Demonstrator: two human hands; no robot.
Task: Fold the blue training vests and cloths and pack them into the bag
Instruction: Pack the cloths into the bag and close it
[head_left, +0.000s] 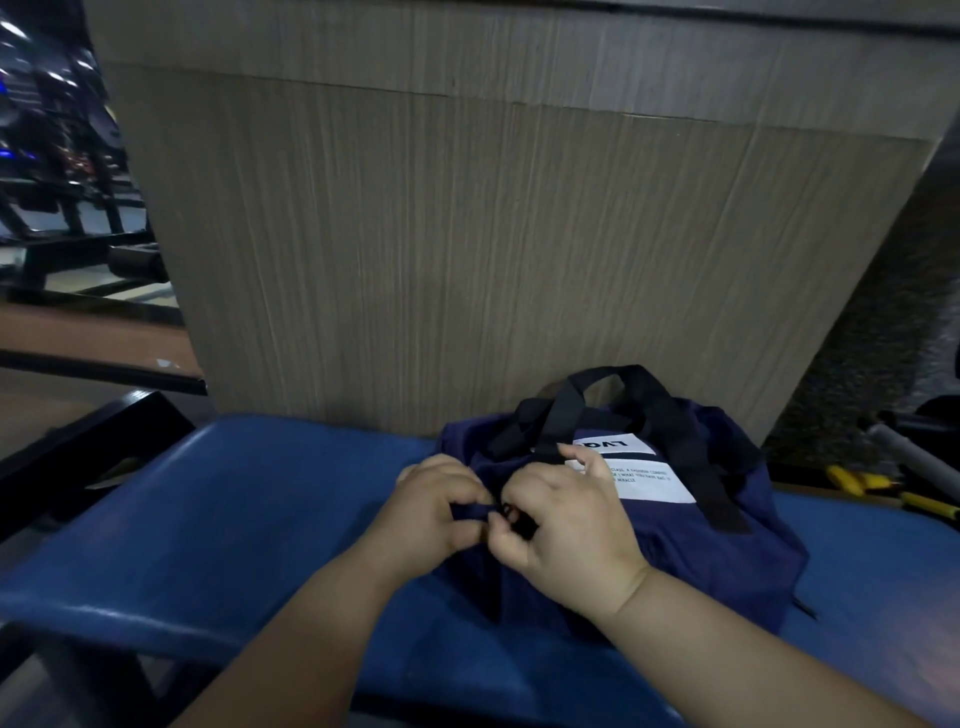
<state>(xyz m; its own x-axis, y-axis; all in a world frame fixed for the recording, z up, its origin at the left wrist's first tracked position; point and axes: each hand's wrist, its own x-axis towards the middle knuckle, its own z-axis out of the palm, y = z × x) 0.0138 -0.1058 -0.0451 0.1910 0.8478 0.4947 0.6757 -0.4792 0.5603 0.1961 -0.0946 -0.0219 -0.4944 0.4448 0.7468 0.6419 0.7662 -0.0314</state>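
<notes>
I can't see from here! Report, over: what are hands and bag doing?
Left hand pinches top edge of navy fabric bag. Right hand pinches beside it, maybe zipping. Bag on blue padded bench. Nothing blocking.

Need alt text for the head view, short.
The left hand and right hand pinch the top edge of a navy bag with black handles and a white label, lying on a blue bench. A wood-grain panel stands behind; yellow-handled tools lie at far right.
</notes>
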